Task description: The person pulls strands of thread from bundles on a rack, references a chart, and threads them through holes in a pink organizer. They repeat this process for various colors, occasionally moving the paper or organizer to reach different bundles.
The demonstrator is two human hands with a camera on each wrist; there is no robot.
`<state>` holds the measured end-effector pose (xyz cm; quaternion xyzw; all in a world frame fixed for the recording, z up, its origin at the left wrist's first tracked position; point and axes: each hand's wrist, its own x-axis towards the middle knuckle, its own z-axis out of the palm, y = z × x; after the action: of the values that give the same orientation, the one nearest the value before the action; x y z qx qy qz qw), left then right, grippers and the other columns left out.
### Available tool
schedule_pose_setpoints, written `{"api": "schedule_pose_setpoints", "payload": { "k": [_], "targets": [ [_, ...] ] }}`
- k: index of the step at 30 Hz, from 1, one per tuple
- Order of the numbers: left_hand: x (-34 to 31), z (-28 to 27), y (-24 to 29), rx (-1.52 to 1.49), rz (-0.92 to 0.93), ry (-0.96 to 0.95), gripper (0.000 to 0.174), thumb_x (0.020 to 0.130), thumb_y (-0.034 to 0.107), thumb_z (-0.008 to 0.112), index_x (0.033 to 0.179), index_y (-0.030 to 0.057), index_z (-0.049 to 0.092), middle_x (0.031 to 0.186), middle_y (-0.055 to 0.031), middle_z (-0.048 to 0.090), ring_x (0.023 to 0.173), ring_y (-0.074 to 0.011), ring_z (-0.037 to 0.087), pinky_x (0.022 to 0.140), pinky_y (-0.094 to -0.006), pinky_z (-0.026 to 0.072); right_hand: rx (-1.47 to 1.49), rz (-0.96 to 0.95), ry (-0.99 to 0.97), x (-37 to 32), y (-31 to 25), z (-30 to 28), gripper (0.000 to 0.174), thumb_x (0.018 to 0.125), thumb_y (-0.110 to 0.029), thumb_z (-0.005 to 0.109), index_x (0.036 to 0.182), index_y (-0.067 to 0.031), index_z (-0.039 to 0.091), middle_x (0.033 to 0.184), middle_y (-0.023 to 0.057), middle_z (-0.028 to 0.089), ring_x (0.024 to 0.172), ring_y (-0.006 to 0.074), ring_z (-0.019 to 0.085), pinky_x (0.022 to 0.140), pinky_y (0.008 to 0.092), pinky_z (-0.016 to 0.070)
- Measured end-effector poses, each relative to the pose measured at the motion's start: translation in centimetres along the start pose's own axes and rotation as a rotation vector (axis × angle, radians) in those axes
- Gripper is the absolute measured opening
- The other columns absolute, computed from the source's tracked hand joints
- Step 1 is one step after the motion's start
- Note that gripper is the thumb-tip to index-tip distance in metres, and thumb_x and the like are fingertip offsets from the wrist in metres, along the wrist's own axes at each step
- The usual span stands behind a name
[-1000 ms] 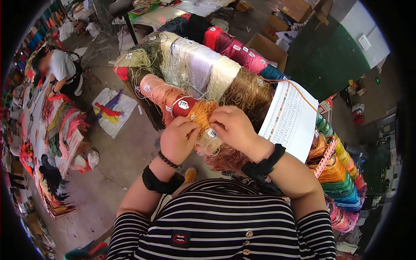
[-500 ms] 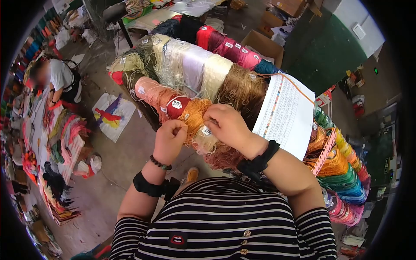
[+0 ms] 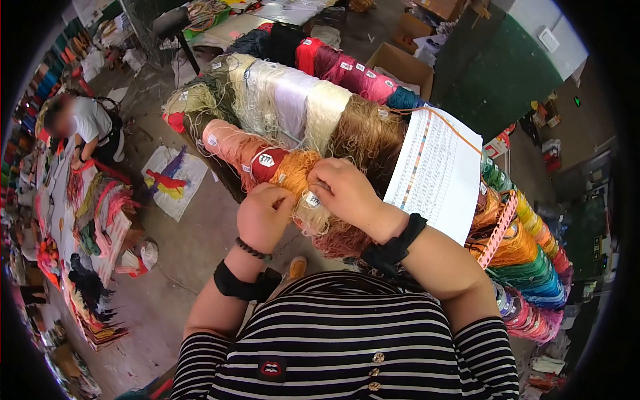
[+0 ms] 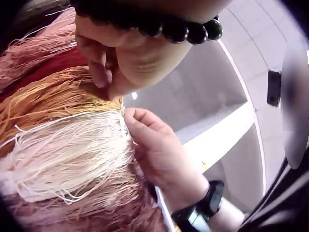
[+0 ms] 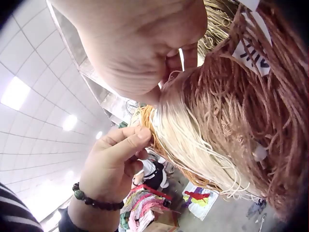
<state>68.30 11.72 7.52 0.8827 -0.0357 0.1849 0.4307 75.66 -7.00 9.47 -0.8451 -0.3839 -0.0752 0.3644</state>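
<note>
Orange thread (image 3: 298, 164) lies over the near side of a long rack of coloured hanks, between a red hank (image 3: 267, 163) and a cream hank (image 3: 311, 220). My left hand (image 3: 265, 215) pinches strands at the orange hank's near edge, thumb against forefinger. Just to the right, my right hand (image 3: 347, 193) pinches at the orange thread beside a white number label (image 3: 312, 199). In the left wrist view, the right fingertips sit where the orange and cream thread (image 4: 72, 150) meet. The right wrist view shows orange strands (image 5: 147, 121) at the left fingertips.
A printed chart (image 3: 437, 177) rests on the rack to the right, an orange cord (image 3: 453, 137) across it. White, brown and pink hanks run behind. More coloured hanks (image 3: 533, 280) hang at far right. A person (image 3: 87, 123) bends over a thread-covered table at left.
The left hand draws a little away from the right hand, then comes back close to the orange hank. The right hand stays at the orange thread. The head view shifts slightly.
</note>
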Motion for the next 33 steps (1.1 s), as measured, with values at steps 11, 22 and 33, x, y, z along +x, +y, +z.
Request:
{"api": "schedule_pose_setpoints", "payload": {
  "k": [11,22,33],
  "targets": [
    [-0.7,-0.7,-3.0,-0.69,-0.4,-0.145,0.004,0.091,0.006,0.059,0.094,0.0032,0.06,0.082,0.002,0.061,0.071,-0.0037,0.052,0.06,-0.0196,0.0408,-0.003,-0.003,-0.015,0.0,0.0,-0.4,0.012,0.075,-0.008,0.066,0.085,-0.0056,0.059,0.091,0.0117,0.062,0.088,0.0345,0.058,0.078,0.0424,0.0471],
    [-0.8,-0.2,-1.9,-0.206,-0.14,-0.062,0.01,0.081,0.01,0.07,0.082,0.002,0.065,0.066,-0.0026,0.058,0.062,-0.009,0.054,0.055,-0.0269,0.0413,-0.028,0.029,-0.055,0.1,-0.5,-0.8,0.015,0.074,-0.011,0.068,0.086,-0.0057,0.061,0.091,0.0114,0.062,0.089,0.0349,0.057,0.078,0.0427,0.0471],
    [-0.5,-0.7,-2.4,-0.592,-0.382,-0.101,0.009,0.083,0.007,0.07,0.081,-0.001,0.066,0.07,0.0055,0.052,0.063,-0.0028,0.045,0.056,-0.0204,0.0364,-0.013,0.021,-0.052,-0.2,0.0,-0.7,0.017,0.075,-0.011,0.069,0.089,-0.0059,0.06,0.094,0.0117,0.062,0.09,0.0346,0.057,0.079,0.042,0.0467]
  ]
}}
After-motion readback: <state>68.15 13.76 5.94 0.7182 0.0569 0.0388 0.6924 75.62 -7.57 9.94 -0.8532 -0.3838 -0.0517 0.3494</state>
